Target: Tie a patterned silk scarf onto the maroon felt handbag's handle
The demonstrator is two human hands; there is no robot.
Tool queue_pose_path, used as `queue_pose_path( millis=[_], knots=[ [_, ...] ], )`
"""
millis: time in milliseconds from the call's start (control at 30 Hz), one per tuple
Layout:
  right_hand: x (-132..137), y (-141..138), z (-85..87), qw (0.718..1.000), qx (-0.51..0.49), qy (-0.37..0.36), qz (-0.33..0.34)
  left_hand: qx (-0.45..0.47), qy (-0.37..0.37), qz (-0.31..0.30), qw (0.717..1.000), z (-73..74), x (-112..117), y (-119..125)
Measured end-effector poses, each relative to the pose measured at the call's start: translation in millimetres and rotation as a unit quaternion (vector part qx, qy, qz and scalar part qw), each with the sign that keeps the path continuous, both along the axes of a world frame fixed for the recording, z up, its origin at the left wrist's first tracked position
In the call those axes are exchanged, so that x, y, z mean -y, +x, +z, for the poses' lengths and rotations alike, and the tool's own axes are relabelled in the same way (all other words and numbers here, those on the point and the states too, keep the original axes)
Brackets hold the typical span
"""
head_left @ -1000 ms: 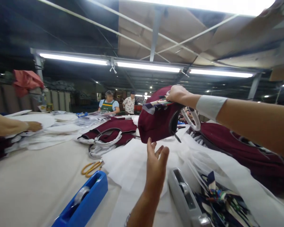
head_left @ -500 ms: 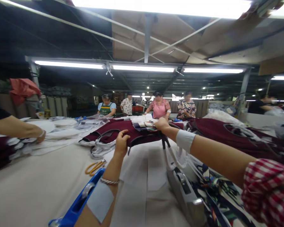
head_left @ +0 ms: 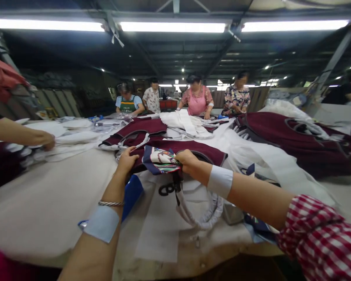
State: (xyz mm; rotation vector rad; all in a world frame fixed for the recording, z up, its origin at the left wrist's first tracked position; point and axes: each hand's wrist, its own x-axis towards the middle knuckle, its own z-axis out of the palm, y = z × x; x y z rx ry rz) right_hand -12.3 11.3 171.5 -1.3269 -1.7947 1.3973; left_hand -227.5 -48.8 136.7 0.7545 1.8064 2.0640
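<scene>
My left hand grips the left edge of a maroon bag held flat above the table. My right hand pinches a patterned scarf against the bag's front edge. White rope handles hang down under the bag. A blue tape dispenser lies just below my left wrist, partly hidden by my arm.
More maroon bags and a large pile lie behind and to the right, with white paper sheets among them. Another person's hand rests on white sheets at the left. Several people stand at the far end.
The maroon bag has come down from mid-air and toward me, low over the table. My left hand took hold of its edge. The view tilted downward.
</scene>
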Motion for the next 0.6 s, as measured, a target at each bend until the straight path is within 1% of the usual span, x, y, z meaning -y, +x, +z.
queue_pose_path(
  millis=[67, 133, 200, 233, 267, 300, 333, 367, 400, 433, 467, 500, 533, 600],
  knots=[
    [8, 4, -7.7, 0.999, -0.027, -0.031, -0.021, -0.026, -0.014, 0.066, 0.997, -0.5, 19, 14],
    [15, 7, -17.0, 0.996, -0.049, -0.057, -0.039, -0.050, -0.004, 0.145, 0.988, -8.2, 48, 40],
    [22, 6, -25.8, 0.993, -0.063, -0.086, -0.050, -0.070, 0.048, 0.244, 0.966, -26.2, 80, 80],
    [25, 6, -29.6, 0.991, -0.067, -0.100, -0.053, -0.067, 0.067, 0.267, 0.959, -38.7, 95, 103],
    [27, 5, -33.0, 0.990, -0.071, -0.113, -0.053, -0.040, 0.112, 0.273, 0.955, -52.7, 107, 128],
    [29, 3, -36.0, 0.988, -0.074, -0.123, -0.053, -0.001, 0.127, 0.248, 0.960, -67.2, 116, 153],
    [31, 2, -38.7, 0.987, -0.076, -0.131, -0.051, 0.043, 0.117, 0.209, 0.970, -81.2, 121, 176],
    [33, 1, -41.3, 0.987, -0.077, -0.136, -0.047, 0.086, 0.091, 0.149, 0.981, -93.9, 124, 196],
    [34, 0, -43.7, 0.986, -0.078, -0.139, -0.041, 0.134, 0.074, 0.066, 0.986, -104.4, 123, 213],
    [35, 0, -45.7, 0.986, -0.077, -0.140, -0.034, 0.178, 0.057, -0.015, 0.982, -112.3, 121, 226],
    [36, 2, -47.1, 0.987, -0.077, -0.141, -0.022, 0.214, 0.040, -0.083, 0.972, -117.2, 117, 235],
    [37, 4, -47.7, 0.987, -0.077, -0.141, -0.006, 0.243, 0.026, -0.128, 0.961, -119.1, 113, 241],
    [37, 9, -47.2, 0.987, -0.077, -0.138, 0.015, 0.266, 0.014, -0.148, 0.953, -118.4, 110, 244],
    [33, 27, -42.7, 0.987, -0.082, -0.121, 0.067, 0.298, -0.004, -0.138, 0.945, -111.1, 107, 245]
  ],
)
